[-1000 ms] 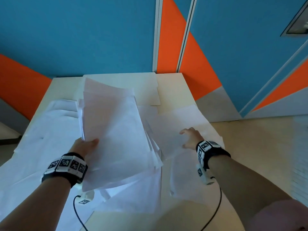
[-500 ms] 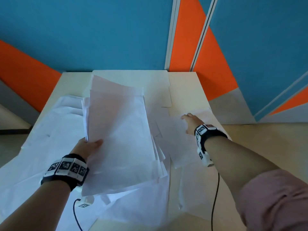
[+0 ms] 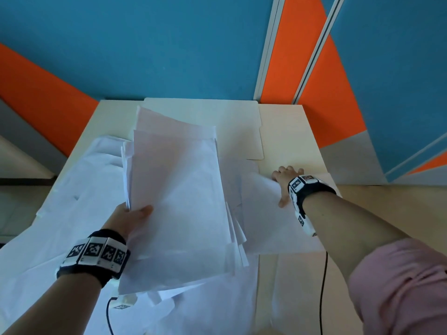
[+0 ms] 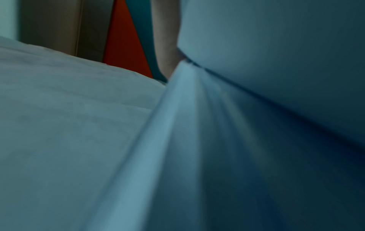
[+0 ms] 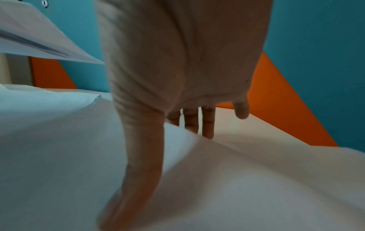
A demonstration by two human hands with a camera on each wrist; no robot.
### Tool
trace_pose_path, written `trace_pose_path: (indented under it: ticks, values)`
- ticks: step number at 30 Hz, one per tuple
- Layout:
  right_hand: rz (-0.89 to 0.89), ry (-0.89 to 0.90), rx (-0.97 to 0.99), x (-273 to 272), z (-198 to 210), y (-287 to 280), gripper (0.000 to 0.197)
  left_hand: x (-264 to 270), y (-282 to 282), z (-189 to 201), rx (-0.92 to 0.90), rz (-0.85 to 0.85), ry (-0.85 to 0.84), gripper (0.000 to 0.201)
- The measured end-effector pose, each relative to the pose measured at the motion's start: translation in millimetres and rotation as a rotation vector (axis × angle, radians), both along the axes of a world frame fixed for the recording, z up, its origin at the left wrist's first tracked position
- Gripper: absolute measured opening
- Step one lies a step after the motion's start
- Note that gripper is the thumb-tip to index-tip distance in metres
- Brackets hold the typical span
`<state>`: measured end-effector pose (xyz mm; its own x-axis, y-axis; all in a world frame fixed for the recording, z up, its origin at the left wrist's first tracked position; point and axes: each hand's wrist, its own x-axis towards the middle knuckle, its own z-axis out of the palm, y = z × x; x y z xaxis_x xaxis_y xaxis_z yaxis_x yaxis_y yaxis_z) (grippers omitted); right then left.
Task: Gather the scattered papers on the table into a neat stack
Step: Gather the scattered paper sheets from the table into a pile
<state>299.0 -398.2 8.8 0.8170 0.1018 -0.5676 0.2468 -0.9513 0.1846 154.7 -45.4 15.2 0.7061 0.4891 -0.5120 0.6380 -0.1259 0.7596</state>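
My left hand (image 3: pixel 135 216) grips a thick stack of white papers (image 3: pixel 176 201) by its left edge and holds it above the table, thumb on top and fingers hidden beneath. The left wrist view shows only the stack's blurred edge (image 4: pixel 177 125). My right hand (image 3: pixel 281 187) reaches to the right side of the table and pinches a single white sheet (image 3: pixel 266 221) at its far edge. In the right wrist view the thumb lies on that sheet (image 5: pixel 256 187) while the fingers (image 5: pixel 207 123) go behind its raised edge.
Loose white papers (image 3: pixel 72 189) cover the left half of the cream table (image 3: pixel 290 131), and more sheets (image 3: pixel 290 286) lie at the near right. A cream folder (image 3: pixel 229 124) lies flat at the back. A blue and orange wall stands just behind the table.
My right hand has moved away from me along the right side of the table to the sheet's far edge, which now lifts. The left hand still holds the stack in much the same place.
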Motion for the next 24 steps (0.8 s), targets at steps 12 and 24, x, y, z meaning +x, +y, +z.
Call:
trace_pose_path:
  ticks: [12,24]
  values:
    - [-0.112,-0.042,0.122,-22.7,29.3,-1.8,0.027,-4.1,-6.0,-2.7,0.01,-0.033,-0.01,0.039]
    - [-0.662,-0.23,0.476,-95.9,62.3,-69.0,0.054,-15.7,-37.1,0.9,-0.003,-0.087,-0.046,0.04]
